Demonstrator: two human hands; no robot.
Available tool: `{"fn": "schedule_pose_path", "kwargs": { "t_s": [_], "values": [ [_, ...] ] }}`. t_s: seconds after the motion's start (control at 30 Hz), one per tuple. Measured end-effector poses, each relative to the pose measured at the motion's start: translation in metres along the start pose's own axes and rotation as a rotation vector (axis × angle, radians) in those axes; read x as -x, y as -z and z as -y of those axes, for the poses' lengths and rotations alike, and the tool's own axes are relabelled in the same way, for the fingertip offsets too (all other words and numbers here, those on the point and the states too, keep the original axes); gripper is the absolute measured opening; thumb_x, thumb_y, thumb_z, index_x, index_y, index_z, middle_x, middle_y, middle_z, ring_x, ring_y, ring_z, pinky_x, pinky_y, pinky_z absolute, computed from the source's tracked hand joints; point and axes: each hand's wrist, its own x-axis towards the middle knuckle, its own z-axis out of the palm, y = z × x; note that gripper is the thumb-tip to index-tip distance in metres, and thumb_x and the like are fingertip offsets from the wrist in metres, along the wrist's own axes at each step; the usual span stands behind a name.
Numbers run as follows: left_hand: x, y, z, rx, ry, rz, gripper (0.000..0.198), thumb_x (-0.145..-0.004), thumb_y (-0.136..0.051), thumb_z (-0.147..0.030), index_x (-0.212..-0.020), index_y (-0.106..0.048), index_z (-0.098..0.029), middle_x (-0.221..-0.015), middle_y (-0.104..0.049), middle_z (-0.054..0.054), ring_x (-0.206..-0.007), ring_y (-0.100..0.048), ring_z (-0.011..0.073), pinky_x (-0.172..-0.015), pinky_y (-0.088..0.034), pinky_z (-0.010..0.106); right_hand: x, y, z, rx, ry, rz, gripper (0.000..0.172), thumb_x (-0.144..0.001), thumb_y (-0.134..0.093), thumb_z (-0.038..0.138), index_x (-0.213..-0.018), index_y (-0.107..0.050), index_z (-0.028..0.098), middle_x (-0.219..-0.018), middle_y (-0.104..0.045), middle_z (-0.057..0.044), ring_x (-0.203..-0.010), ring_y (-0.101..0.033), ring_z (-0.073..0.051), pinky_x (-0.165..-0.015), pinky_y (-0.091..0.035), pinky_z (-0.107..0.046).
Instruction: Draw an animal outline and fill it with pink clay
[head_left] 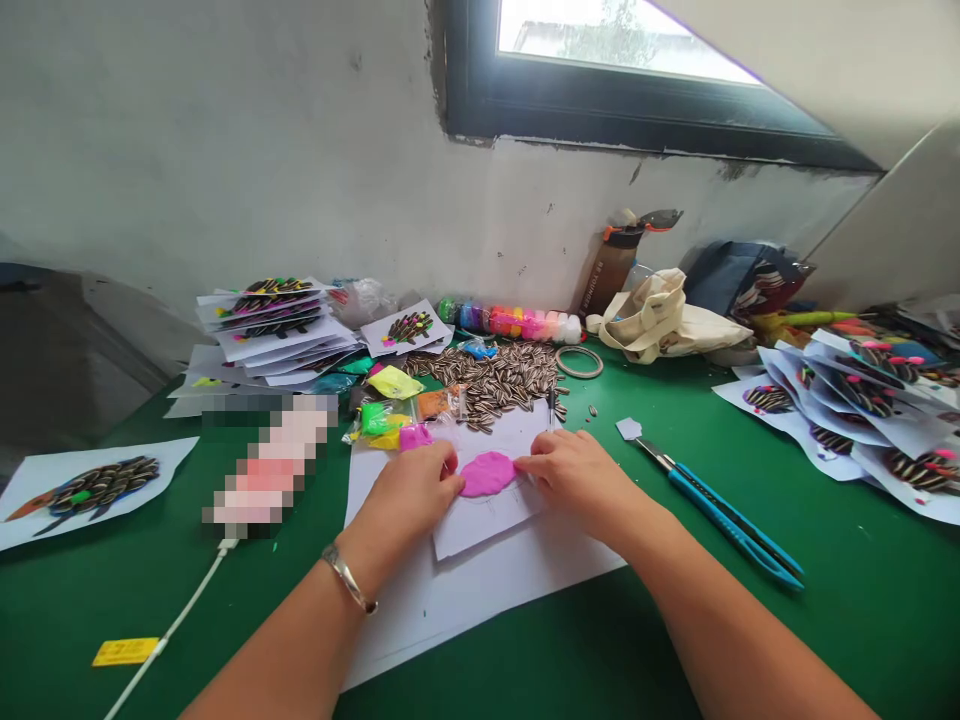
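Head view shows the left hand [409,495] and the right hand [574,475] resting on a small white paper [480,530] on the green tabletop [862,600]. A flat pink clay blob [487,473] lies on the paper, between the two hands. Both hands are half curled. Their fingertips press the blob's sides and grip nothing. A pile of sunflower seeds [495,375] lies just behind the paper. Blue scissors [720,515] lie to the right.

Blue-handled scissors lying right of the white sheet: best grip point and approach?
Grip the blue-handled metal scissors by the blue handles, mid-length, from above on the near-right side. They lie flat and diagonal on the green table, with the blade tip pointing up-left toward the right hand and the handles unobstructed.
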Motion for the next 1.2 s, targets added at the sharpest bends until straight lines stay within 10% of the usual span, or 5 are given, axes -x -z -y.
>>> {"fn": "schedule_pose_path", "kwargs": {
  "t_s": [0.2, 0.43, 0.97, 1.2],
  "values": [
    [0.001, 0.0, 0.0, 0.004, -0.015, -0.014, 0.008, -0.081, -0.055, -0.029, -0.081, -0.059, -0.022, -0.085, -0.069, 0.004, -0.076, -0.06, 0.0203, -0.055, -0.03, 0.028, 0.004, 0.002, -0.002, -0.182, -0.031, -0.123, 0.046, -0.081, -0.046, 0.001, -0.111, -0.07, 0.027, -0.1, -0.067, -0.004, -0.088, -0.059, -0.015, -0.072, -0.033, -0.026],
    [0.001, -0.001, 0.0, 0.002, -0.006, -0.008, 0.009, -0.081, -0.054, -0.03, -0.082, -0.059, -0.022, -0.082, -0.069, 0.004, -0.074, -0.06, 0.0204, -0.054, -0.03, 0.028, -0.001, 0.0, 0.002, -0.02, 0.065, 0.015, 0.026, -0.085, -0.051, 0.009, -0.082, -0.073, 0.023, -0.08, -0.063, -0.003, -0.076, -0.055, -0.014, -0.063, -0.026, -0.027],
    [0.003, 0.002, -0.001, 0.014, -0.027, -0.012, 0.009, -0.082, -0.054, -0.029, -0.082, -0.059, -0.021, -0.085, -0.069, 0.005, -0.076, -0.06, 0.0209, -0.055, -0.032, 0.028, 0.007, 0.003, -0.007, -0.374, 0.041, -0.039, 0.039, -0.087, -0.043, 0.007, -0.108, -0.072, 0.024, -0.086, -0.065, -0.005, -0.08, -0.058, -0.015, -0.068, -0.038, -0.023],
    [0.002, 0.001, -0.002, 0.009, 0.001, -0.007, 0.009, -0.081, -0.055, -0.03, -0.082, -0.059, -0.022, -0.083, -0.069, 0.004, -0.075, -0.061, 0.021, -0.055, -0.031, 0.028, 0.009, 0.007, -0.002, -0.232, 0.102, 0.053, 0.033, -0.08, -0.047, 0.003, -0.086, -0.073, 0.022, -0.077, -0.055, -0.002, -0.064, -0.048, -0.011, -0.057, -0.028, -0.022]
  ]
}}
